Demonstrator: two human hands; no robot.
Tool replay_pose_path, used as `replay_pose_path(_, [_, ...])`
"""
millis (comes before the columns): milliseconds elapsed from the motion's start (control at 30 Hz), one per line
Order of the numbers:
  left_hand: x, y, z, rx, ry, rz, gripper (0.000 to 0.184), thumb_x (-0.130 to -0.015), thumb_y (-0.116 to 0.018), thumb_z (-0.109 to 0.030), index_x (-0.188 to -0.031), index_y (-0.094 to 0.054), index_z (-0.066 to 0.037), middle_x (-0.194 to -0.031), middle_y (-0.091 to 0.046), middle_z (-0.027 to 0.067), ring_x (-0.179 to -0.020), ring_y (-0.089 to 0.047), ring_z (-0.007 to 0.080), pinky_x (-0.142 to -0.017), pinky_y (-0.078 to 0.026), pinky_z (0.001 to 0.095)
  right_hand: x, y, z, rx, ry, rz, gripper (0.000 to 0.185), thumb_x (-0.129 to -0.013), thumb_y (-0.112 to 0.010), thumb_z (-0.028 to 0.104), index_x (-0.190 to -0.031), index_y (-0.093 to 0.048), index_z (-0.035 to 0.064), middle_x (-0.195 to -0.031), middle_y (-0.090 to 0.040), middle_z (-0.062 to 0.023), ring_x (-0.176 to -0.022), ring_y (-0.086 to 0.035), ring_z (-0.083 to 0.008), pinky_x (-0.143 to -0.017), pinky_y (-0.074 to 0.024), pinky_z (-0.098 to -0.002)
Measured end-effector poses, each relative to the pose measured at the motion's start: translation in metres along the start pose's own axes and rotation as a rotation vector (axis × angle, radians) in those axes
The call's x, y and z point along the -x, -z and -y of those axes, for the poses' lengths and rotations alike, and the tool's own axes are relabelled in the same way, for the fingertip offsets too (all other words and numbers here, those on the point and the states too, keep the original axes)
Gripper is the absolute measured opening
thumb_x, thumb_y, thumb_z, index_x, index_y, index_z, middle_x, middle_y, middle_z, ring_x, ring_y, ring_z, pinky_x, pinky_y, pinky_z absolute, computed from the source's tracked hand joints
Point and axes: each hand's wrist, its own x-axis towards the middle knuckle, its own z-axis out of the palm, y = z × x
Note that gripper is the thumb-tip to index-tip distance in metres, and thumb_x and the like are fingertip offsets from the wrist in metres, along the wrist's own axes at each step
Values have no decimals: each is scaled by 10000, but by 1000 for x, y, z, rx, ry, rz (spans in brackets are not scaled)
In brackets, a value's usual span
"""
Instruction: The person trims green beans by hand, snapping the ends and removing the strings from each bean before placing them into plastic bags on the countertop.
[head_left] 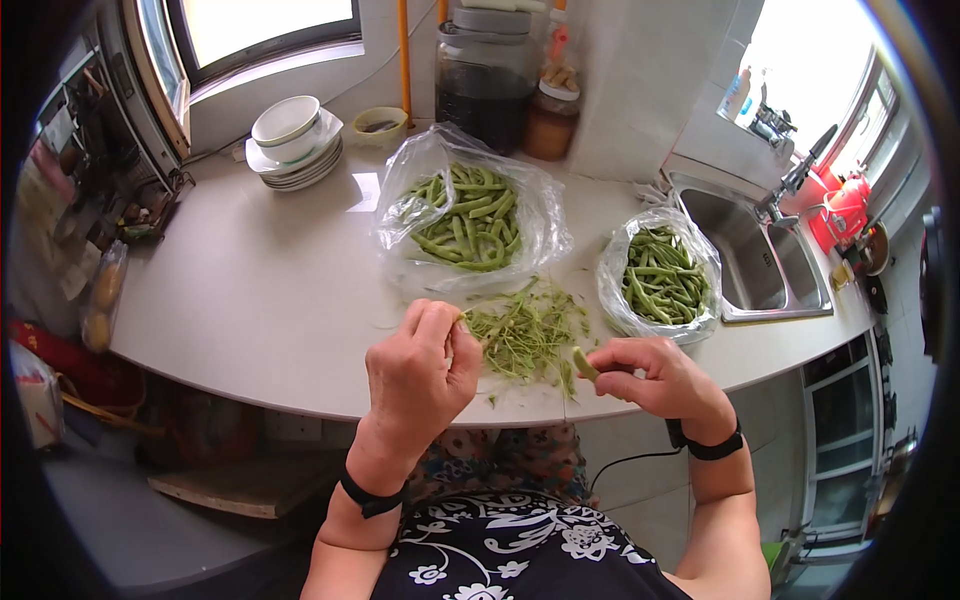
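Note:
My left hand (422,360) is closed in a pinch over the counter's front edge; a tiny greenish bit shows at the fingertips, too small to name. To the right, my right hand (655,375) grips a green bean (584,364), its end poking out past the fingers. Between both hands lies a loose pile of green strings and trimmings (528,335). Behind the pile, an open clear plastic bag (545,215) holds long green beans (470,218). A second clear bag (612,290), nearer my right hand, contains shorter bean pieces (664,275).
Stacked plates and bowls (290,135) stand at the back left, beside a small yellowish bowl (380,124). A large dark jar (484,85) and a brown jar (552,120) are against the wall. At the right is a double steel sink (735,250) with a faucet (790,185).

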Motion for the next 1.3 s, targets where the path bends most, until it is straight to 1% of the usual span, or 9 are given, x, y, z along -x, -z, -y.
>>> replay_pose_path(200, [23,-15,24,-213,-34,112,76,-895,-686,-96,-878,-615,-75,-811,-624,104,-617,-645,318,-534,-519,387,-28,31,16,491,207,-105,195,-901,-721,200,-1009,-749,40,-876,-714,-119,-765,-685,-304,-671,-535,-379])
replay_pose_path(267, [30,-19,21,-241,76,316,113,-899,-710,-136,-980,-677,-64,-860,-673,125,-696,-676,341,-590,-547,416,-59,39,22,571,258,-137,232,-916,-695,214,-1049,-736,28,-912,-723,-149,-785,-696,-303,-695,-542,-387])
replay_pose_path(367, [34,-16,13,-264,85,343,144,-898,-717,-154,-1013,-669,-82,-848,-669,109,-691,-678,330,-588,-551,407,-108,36,37,303,62,-241,264,-927,-677,211,-1093,-714,8,-943,-727,-178,-802,-709,-300,-724,-547,-385])
replay_pose_path(500, [42,-11,10,-266,76,358,127,-896,-717,-150,-992,-663,-86,-826,-661,99,-683,-675,328,-576,-547,403,-119,41,37,236,162,-312,292,-930,-682,208,-1129,-698,-6,-952,-732,-172,-794,-717,-252,-728,-547,-362])
replay_pose_path(667, [50,-9,26,-281,32,372,83,-890,-715,-133,-926,-658,-85,-799,-650,91,-669,-660,329,-558,-530,398,-68,79,2,316,-4,-355,250,-933,-694,113,-1145,-706,-18,-937,-716,-62,-790,-676,-124,-712,-538,-260])
replay_pose_path(833, [46,-23,16,-229,-37,305,73,-869,-680,-66,-882,-612,-91,-785,-594,87,-621,-639,306,-526,-509,410,-18,115,-45,590,-197,-546,217,-841,-729,248,-996,-774,103,-893,-743,-106,-804,-703,-252,-781,-554,-377])
replay_pose_path(933, [41,-29,-1,-207,-48,327,99,-834,-668,-35,-908,-636,-92,-813,-597,88,-629,-642,303,-533,-512,409,-3,114,-71,672,-240,-438,212,-854,-718,269,-989,-777,116,-909,-743,-97,-843,-707,-269,-789,-553,-379])
replay_pose_path(1100, [34,-34,-18,-195,-69,370,127,-809,-659,-33,-912,-651,-107,-834,-604,85,-632,-642,302,-537,-516,407,-8,80,-72,542,-208,-436,299,-854,-748,402,-894,-758,106,-901,-692,-79,-879,-687,-273,-814,-537,-410])
replay_pose_path(1300, [32,-37,-26,-180,-67,380,141,-813,-655,-21,-918,-676,-113,-817,-636,76,-636,-645,305,-550,-520,398,-21,61,-89,737,-63,-507,264,-865,-746,360,-899,-764,99,-933,-671,-79,-955,-668,-279,-838,-531,-410])
